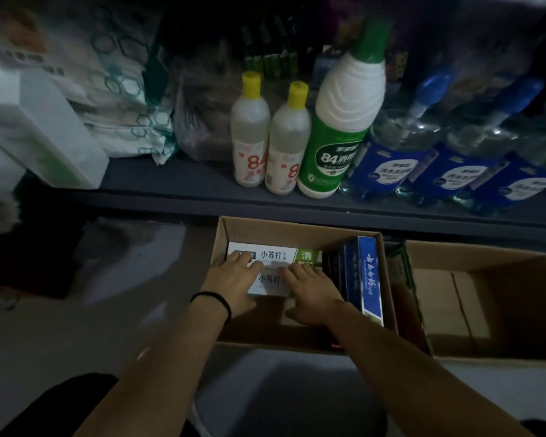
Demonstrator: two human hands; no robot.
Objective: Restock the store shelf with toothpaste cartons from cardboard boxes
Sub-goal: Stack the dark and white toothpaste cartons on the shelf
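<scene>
Dim aisle, grey concrete floor (76, 326). An open cardboard box (297, 230) sits on it below a dark shelf (171, 184) that carries bleach bottles (249, 134) and blue detergent bottles (388, 165). The left hand (234, 279) and right hand (309, 291) lie on white toothpaste cartons (271, 255) inside the box; whether either grip is clenched or released I cannot tell. Another cardboard box (486, 279) sits right.

Green bottle (341, 127): "84"; white carton (273, 255): "小苏打".
</scene>
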